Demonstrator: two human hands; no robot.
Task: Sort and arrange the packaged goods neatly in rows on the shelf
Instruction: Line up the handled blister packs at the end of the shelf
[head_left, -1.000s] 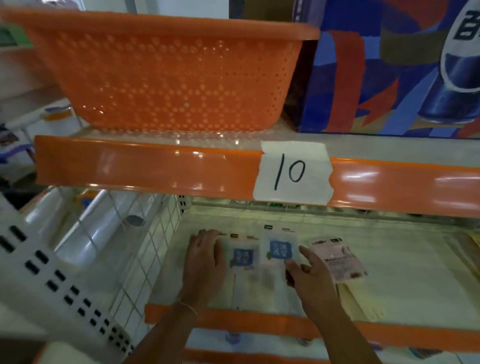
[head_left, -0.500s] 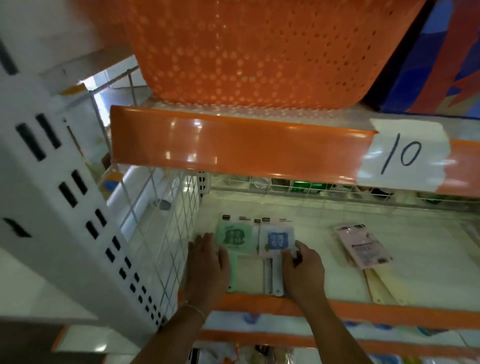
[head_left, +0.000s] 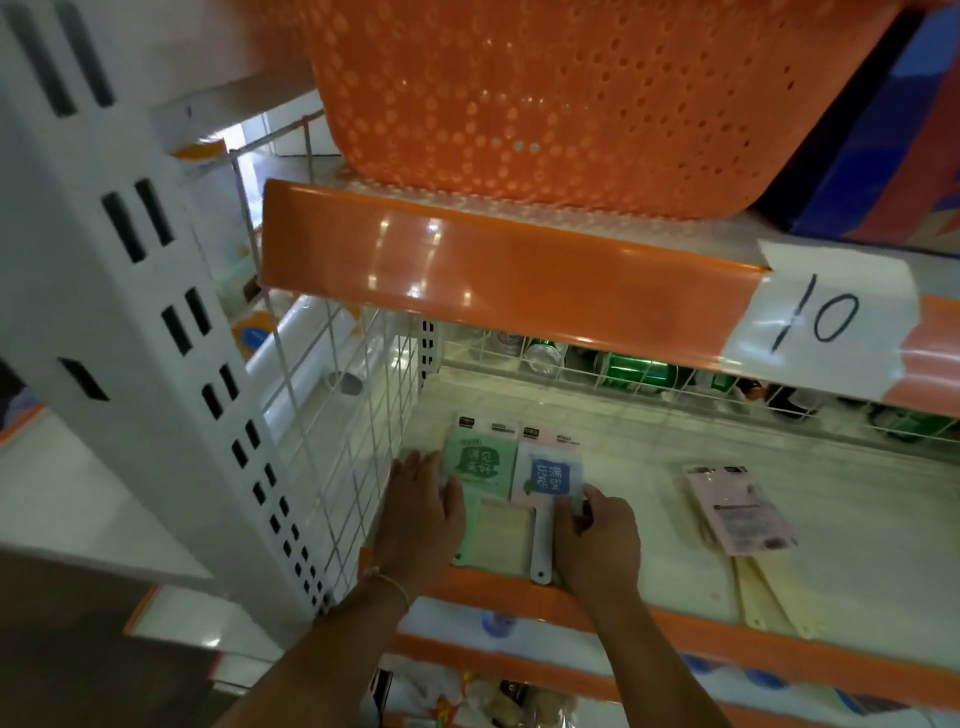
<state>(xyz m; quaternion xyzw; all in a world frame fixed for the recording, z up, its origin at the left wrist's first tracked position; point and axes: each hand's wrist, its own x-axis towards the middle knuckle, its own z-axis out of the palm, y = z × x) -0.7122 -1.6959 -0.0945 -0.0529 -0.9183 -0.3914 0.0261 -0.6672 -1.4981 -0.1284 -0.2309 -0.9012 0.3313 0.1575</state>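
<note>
My left hand (head_left: 423, 512) lies flat and open against the green package's (head_left: 480, 462) left edge, beside the wire grid (head_left: 353, 415). My right hand (head_left: 597, 535) pinches the blue package's (head_left: 550, 475) lower right corner; bare shelf (head_left: 649, 499) separates it from the pink package (head_left: 737, 512) at frame right.

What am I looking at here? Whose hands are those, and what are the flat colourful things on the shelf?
There is no machine here. A person wears a camera on their head, so you see what they see: their own two arms reaching into a shop shelf with an orange front edge.

The left hand lies flat beside a green packet. The right hand pinches the lower corner of a blue-labelled packet. These two packets lie side by side, like the start of a row. A pink packet lies farther right, apart and tilted, untouched.

Above sits an orange basket full of holes, and a paper label reads 10. Green cans lie behind a wire fence at the back.
</note>
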